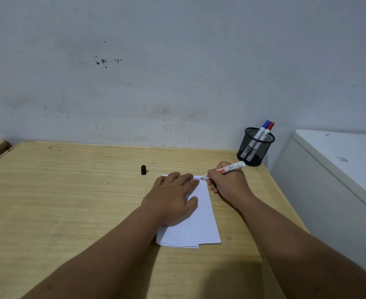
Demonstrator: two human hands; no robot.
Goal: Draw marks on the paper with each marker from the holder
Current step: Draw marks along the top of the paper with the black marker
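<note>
Right of centre, the right hand (pixel 227 182) clamps an uncapped marker (pixel 225 170) at the top edge of the paper (pixel 201 225), held flat by the open left hand (pixel 173 197); next likely recapping with the black cap (pixel 143 170), then the holder (pixel 255 147).

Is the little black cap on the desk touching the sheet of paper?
Apart. The head view shows the black cap standing alone on the desk, with a strip of bare wood between it and the paper under the left hand.
</note>
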